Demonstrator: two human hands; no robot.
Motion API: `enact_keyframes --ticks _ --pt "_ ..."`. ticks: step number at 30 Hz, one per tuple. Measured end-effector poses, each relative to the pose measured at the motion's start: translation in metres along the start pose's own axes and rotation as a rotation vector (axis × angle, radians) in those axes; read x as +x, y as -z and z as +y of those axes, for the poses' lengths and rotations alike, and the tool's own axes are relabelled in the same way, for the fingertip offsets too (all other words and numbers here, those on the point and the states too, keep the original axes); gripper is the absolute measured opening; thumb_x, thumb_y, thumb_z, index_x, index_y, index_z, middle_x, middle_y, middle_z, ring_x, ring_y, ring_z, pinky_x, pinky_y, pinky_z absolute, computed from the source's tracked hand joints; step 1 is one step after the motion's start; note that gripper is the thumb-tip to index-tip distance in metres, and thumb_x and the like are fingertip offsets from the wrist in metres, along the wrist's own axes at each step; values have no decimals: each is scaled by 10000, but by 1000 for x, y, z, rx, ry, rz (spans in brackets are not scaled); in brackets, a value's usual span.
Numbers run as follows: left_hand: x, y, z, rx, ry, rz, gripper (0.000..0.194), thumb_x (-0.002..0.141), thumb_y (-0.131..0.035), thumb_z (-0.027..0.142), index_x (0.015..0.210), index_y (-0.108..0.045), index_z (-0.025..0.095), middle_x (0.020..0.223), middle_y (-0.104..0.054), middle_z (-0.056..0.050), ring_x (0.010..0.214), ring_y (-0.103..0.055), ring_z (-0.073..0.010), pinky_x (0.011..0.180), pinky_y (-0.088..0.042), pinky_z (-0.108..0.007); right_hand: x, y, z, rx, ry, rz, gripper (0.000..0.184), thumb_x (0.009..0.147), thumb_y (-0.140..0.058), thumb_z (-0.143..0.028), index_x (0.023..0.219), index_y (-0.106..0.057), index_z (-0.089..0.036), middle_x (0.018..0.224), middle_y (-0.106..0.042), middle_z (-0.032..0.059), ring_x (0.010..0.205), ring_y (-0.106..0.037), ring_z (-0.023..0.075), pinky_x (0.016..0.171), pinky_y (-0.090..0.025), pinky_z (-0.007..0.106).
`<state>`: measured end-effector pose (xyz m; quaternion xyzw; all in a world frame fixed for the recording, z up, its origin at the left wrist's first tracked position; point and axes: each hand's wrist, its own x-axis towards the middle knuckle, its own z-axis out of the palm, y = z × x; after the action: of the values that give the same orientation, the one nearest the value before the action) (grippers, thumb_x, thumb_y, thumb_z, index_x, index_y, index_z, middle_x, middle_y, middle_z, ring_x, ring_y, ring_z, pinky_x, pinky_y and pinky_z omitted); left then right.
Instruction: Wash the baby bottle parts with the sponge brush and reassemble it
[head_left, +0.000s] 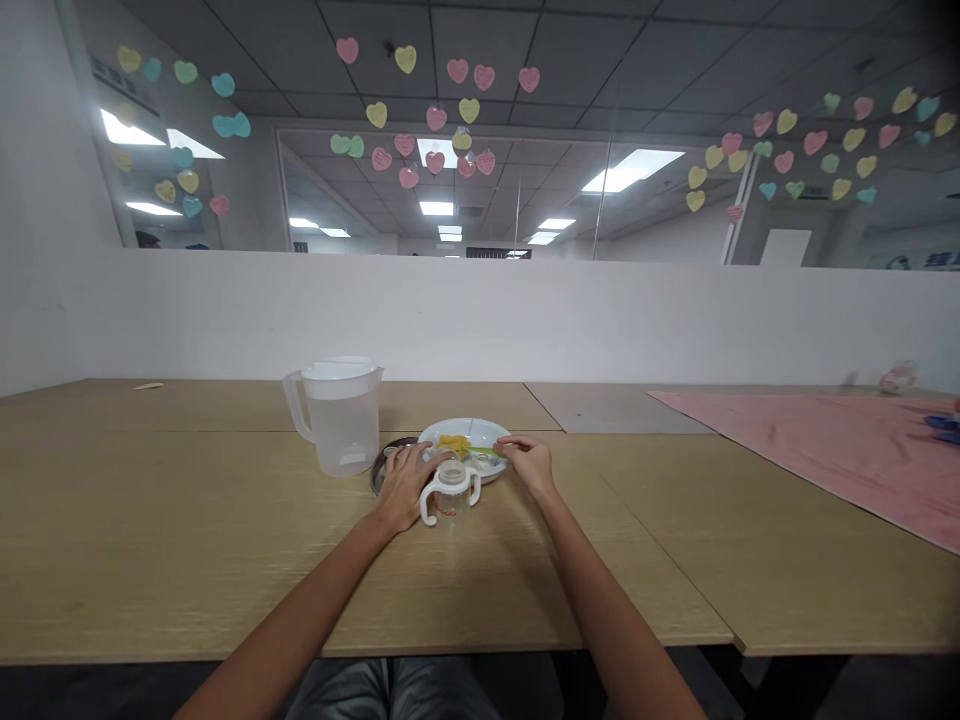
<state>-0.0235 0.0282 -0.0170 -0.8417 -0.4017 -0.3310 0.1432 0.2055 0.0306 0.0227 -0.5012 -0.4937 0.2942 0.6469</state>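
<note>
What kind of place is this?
Probably an office: a long wooden desk, ceiling panels with strip lights, and paper hearts stuck on a glass wall.

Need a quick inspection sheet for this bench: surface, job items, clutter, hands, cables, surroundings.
Surface: light wood-grain table, joined panels.
Job's things: white plate holding yellow food; green-handled utensil; clear two-handled cup.
Clutter: lidded plastic pitcher; dark round dish, partly hidden; pink towel; small wooden stick.
Hands: left hand spread against the cup; right hand pinching the utensil.
Cables: nothing seen.
Surroundings: white partition wall; paper hearts on glass above.
</note>
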Motion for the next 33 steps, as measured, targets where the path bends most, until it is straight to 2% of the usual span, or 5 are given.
enact_keyframes --ticks 8,16,21,28,33 --pt "0 -1 -1 16 81 11 486 832 -424 415 1300 -409 282 1263 -432 -117 1163 -373 -277 967 -233 -487 1 1 2 -12 7 7 252 514 -669 -319 667 -701 -121 531 -602 23 529 -531 142 503 -407 244" --pt "1 -1 1 77 -24 2 407 803 -490 369 1207 -514 330 1301 -397 -89 1167 -350 -283 995 -192 -487 1 1 3 18 -14 7 237 502 -682 -302 658 -699 -124 537 -600 22 548 -533 140 512 -401 240" --pt "2 -2 2 86 60 25 431 819 -468 292 1243 -462 366 1291 -403 -84 1176 -361 -269 984 -217 -490 0 0 1 41 -26 14 226 491 -691 -290 645 -696 -125 548 -606 25 549 -532 137 503 -394 235" --pt "-1 -6 -6 92 196 55 433 844 -415 263 1277 -441 246 1268 -430 -115 1158 -366 -260 958 -284 -459 0 1 -1 88 -59 34 215 483 -702 -268 649 -692 -131 619 -636 33 545 -517 125 488 -374 231" --pt "2 -1 -3 98 57 19 457 839 -431 266 1285 -416 364 1274 -410 -88 1151 -377 -257 967 -249 -468 0 1 -1 89 -40 45 194 476 -694 -264 621 -685 -135 593 -631 28 537 -521 127 489 -378 234"
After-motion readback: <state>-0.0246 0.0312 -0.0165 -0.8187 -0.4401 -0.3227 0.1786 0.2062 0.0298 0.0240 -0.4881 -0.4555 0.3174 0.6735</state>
